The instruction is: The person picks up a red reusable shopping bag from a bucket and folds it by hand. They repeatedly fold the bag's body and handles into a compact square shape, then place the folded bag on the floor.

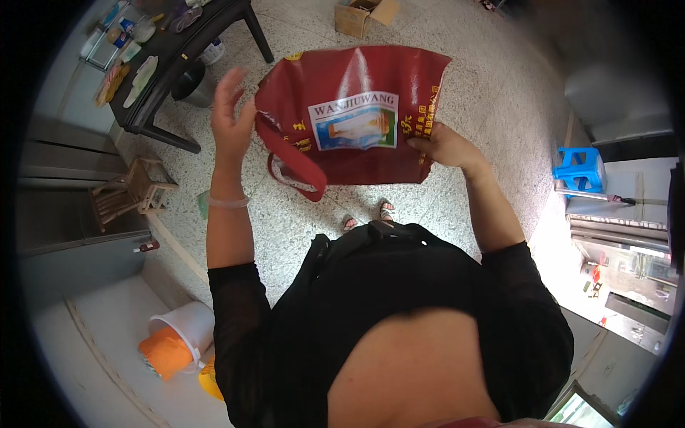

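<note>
A dark red glossy shopping bag (pixel 353 75) is held out on its side in front of me, above the floor. Yellow and dark lettering and a printed picture panel (pixel 356 122) cover the face turned to me. My right hand (pixel 449 144) grips the bag's right edge, thumb on the front face. Beside the opposite edge is my left hand (pixel 233 115), fingers raised and apart; its thumb is at the bag's edge, and whether it touches is unclear. From the left end a red strap handle (pixel 297 160) hangs in a loop. The bag's inside is hidden.
A dark table (pixel 160 80) with bottles and cloths stands at upper left, a bin (pixel 195 85) beneath it. Left is a small wooden chair (pixel 136 187); right, a blue plastic stool (pixel 580 170). An open cardboard box (pixel 353 20) lies ahead, a white bucket (pixel 195 326) lower left.
</note>
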`<state>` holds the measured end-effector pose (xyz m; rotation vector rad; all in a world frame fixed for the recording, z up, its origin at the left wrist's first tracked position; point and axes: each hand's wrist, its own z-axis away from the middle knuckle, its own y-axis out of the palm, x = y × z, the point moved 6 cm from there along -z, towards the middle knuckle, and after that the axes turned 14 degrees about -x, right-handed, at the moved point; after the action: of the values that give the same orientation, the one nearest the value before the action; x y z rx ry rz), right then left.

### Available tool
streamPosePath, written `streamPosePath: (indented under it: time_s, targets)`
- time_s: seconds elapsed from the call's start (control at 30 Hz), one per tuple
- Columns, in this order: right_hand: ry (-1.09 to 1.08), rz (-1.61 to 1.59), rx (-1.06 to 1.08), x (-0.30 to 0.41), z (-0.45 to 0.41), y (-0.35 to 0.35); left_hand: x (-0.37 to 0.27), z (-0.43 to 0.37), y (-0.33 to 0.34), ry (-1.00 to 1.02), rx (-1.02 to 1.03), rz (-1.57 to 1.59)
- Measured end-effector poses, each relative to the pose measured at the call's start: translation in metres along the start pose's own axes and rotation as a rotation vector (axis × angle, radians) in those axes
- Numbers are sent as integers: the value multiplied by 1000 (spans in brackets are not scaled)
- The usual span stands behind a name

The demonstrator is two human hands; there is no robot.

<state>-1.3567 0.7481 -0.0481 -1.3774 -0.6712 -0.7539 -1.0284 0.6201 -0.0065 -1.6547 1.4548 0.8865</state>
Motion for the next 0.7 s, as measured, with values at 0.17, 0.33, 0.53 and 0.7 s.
streamPosePath:
  time_s: [0.17,0.33,0.53,0.7]
  targets:
    - [-86,290,18,22,-1,-9,-96,-8,48,582,443,-162]
    - [-244,484,46,49,7,2,-105,-8,85,311,583,-280]
    - [-326,508,129,63,17,10,-104,8,121,482,877,-119]
    - [-491,536,190,66,20,13,-95,11,127,20,1162,-35]
